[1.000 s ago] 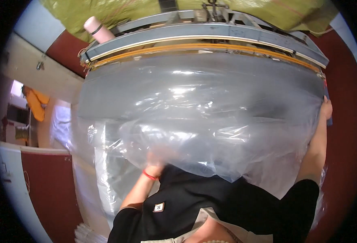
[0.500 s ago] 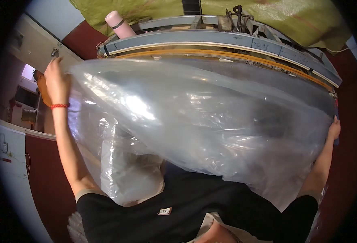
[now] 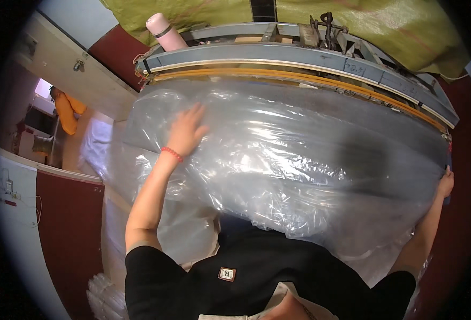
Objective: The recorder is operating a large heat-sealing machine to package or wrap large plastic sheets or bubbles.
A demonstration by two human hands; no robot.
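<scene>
A wide sheet of clear plastic film (image 3: 278, 160) lies in front of me, shiny and wrinkled, draping off the near edge towards my body. My left hand (image 3: 188, 130), with a red bracelet at its wrist, is spread over the film's left part, its fingers apart and slightly blurred. Whether its palm presses on the film I cannot tell. At the far right, my right hand (image 3: 445, 182) is closed on the film's right edge. Beyond the film runs a long grey metal sealing bar (image 3: 278, 56), with an orange strip (image 3: 246, 72) along its near side.
A pink bottle (image 3: 166, 32) stands behind the bar's left end. Metal clamp hardware (image 3: 327, 32) rises behind the bar. Olive-green sheeting (image 3: 374, 26) hangs at the back. On the left are an open door (image 3: 70, 58) and a person in orange (image 3: 67, 112). More plastic (image 3: 106, 293) lies low left.
My left hand has let go of the film's raised left corner and moved right onto the sheet. The film has settled flatter. My right hand stays at the right edge.
</scene>
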